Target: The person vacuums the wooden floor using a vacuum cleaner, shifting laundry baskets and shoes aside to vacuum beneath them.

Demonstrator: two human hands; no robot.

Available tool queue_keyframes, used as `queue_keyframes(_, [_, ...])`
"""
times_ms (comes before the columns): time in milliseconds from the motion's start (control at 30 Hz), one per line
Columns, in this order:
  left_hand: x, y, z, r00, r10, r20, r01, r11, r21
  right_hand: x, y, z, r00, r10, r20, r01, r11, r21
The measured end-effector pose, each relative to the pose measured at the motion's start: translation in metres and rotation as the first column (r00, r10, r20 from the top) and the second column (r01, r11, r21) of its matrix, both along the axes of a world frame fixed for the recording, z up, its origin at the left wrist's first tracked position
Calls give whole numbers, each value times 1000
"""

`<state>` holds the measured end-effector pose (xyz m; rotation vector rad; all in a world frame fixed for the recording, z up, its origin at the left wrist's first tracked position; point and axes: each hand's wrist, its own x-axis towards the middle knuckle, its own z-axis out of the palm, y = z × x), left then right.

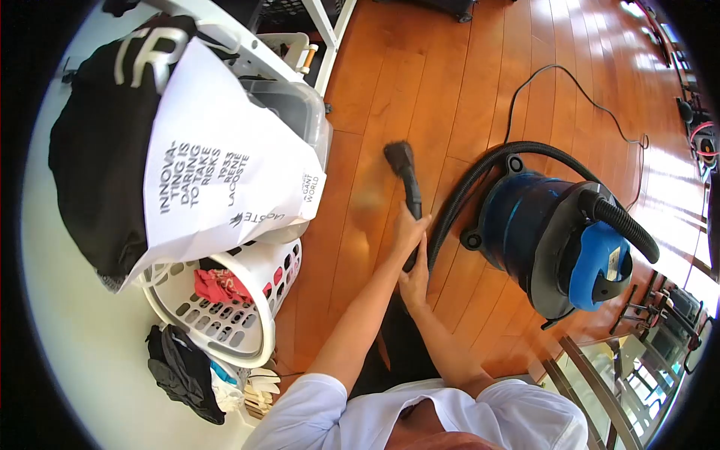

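From where I stand, I see a person in a white short-sleeved top, both arms reaching forward over a glossy orange-brown plank floor [379,97]. The left hand [411,229] is wrapped round the slim black plastic tube [412,191] of a vacuum wand, close behind its black brush head [400,156]. The right hand [414,279] grips the same tube just behind the left, nearer the body. The brush head points away from the person, over the planks; I can't tell whether its bristles touch them. A thick black ribbed hose [450,206] runs beside the right hand and curves around a drum-shaped vacuum cleaner [521,217], dark blue and glossy, with a black rim, a bright blue top and small black wheels, to the right of the hands. A thin black cord [556,67] loops across the floor beyond it. Over on the left, a white plastic laundry basket [262,330] with slotted sides holds some pinkish-red cloth [220,286]. Above it in my view, a big white printed bag [225,161] lies against a bulky black fabric item [97,165] with white lettering, beside a translucent grey plastic bin [289,105]. Dark clothing [184,371] is heaped beside the basket.
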<state>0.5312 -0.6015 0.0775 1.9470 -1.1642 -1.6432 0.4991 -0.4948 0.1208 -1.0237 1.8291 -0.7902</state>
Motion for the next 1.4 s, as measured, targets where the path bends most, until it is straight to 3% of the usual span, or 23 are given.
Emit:
queue_keyframes(67, [-19,-36,-30,996,26,-91,-24,1000,14,-9,-32,-16,998,-60,-12,59,996,-72])
queue_keyframes(133, [-40,-82,-54,998,-56,-39,48,982,-184,-14,-77,-34,989,-142,-48,131,975,-181])
queue_keyframes(200, [-59,-130,-67,994,-75,-76,55,970,-236,-21,-125,-39,976,-217,-11,210,956,-205])
queue_keyframes(267, [-66,-161,-44,993,-117,12,117,975,-191,-36,-161,-37,966,-223,-134,216,974,-61])
queue_keyframes(367, [-72,-160,-42,990,-140,-21,133,972,-195,-48,-160,-42,967,-225,-122,216,973,-81])
queue_keyframes(400, [-68,-157,-45,973,-215,-80,196,960,-197,-52,-159,-42,971,-224,-87,211,968,-132])
queue_keyframes(467, [-47,-147,-50,914,-360,-190,317,922,-222,-59,-159,-31,975,-163,-150,161,987,-27])
queue_keyframes(500, [-34,-139,-47,912,-411,11,400,881,-254,-61,-160,-22,975,-134,-178,141,990,26])
queue_keyframes(567, [-5,-130,-51,909,-318,268,365,919,-148,-63,-172,-4,968,-79,-237,114,984,138])
queue_keyframes(600, [9,-129,-57,920,-199,337,225,974,-39,-63,-179,-6,940,-35,-340,85,988,132])
queue_keyframes(667, [29,-128,-80,750,-278,600,197,960,198,-65,-197,-12,842,46,-537,25,992,123])
queue_keyframes(767, [67,-103,-145,762,-237,602,50,949,311,-74,-231,-25,824,-2,-567,-29,999,-46])
queue_keyframes(900, [57,-109,-114,792,-342,506,64,870,489,-97,-282,-34,905,-94,-415,68,995,-78])
queue_keyframes(967, [54,-116,-124,742,-389,546,40,839,543,-103,-303,-17,987,-138,-76,145,985,94])
queue_keyframes(1000, [53,-115,-120,779,-356,516,32,845,534,-103,-308,-12,979,-179,99,158,969,190])
queue_keyframes(1067, [55,-116,-101,842,-281,460,10,862,507,-95,-279,-50,964,-5,-264,0,1000,-17])
queue_keyframes(1100, [54,-119,-105,834,-290,469,2,852,523,-87,-256,-59,924,-7,-382,-3,1000,-27])
queue_keyframes(1167, [53,-118,-122,819,-307,485,-20,829,558,-74,-207,-52,936,-62,-346,8,988,-155])
queue_keyframes(1267, [50,-126,-100,821,-343,457,-7,793,609,-72,-202,-51,909,-44,-415,63,997,32])
queue_keyframes(1400, [51,-126,-103,827,-344,444,-10,782,623,-118,-363,-75,849,-64,-524,83,996,12])
